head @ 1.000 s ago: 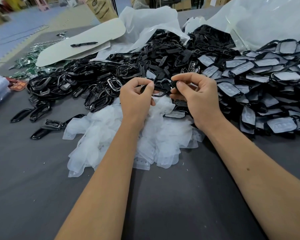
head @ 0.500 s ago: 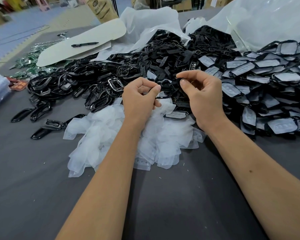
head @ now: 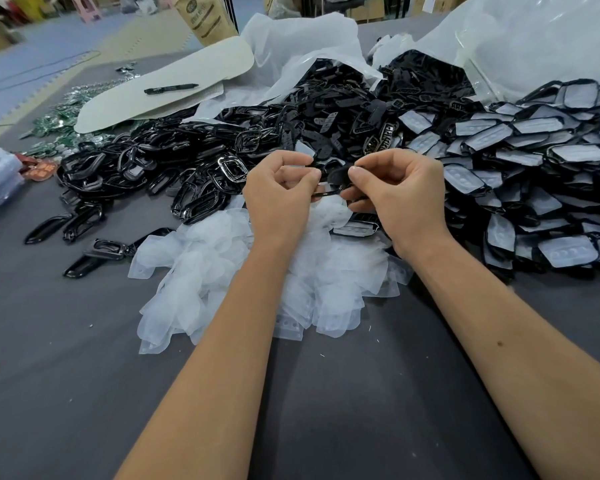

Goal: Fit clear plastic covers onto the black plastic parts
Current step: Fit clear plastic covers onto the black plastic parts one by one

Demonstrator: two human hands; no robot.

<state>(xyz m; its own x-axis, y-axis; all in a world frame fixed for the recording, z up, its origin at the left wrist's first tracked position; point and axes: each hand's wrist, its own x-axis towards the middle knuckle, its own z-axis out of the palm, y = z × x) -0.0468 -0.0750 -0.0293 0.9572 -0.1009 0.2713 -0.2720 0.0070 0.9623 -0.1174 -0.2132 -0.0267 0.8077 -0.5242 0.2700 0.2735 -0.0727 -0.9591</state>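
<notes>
We record, ranged around the dark grey table [head: 66, 393]: glossy black plastic parts [head: 160, 174] beyond it; milky translucent clear covers [head: 201, 271] at its centre; black parts faced pale grey-white [head: 534, 140] to its right; a cream card [head: 160, 84] bearing a black pen [head: 170, 88]; green-patterned packets [head: 56, 119] at its far left.

Both hands are raised above the middle of the table [head: 326, 410]. The left hand [head: 278, 199] and the right hand [head: 402, 195] pinch one black plastic part [head: 331, 183] between them. Under them lies a heap of clear covers [head: 222, 271]. Covered parts [head: 534, 161] are piled toward the right edge, bare black parts [head: 174, 157] toward the left.
</notes>
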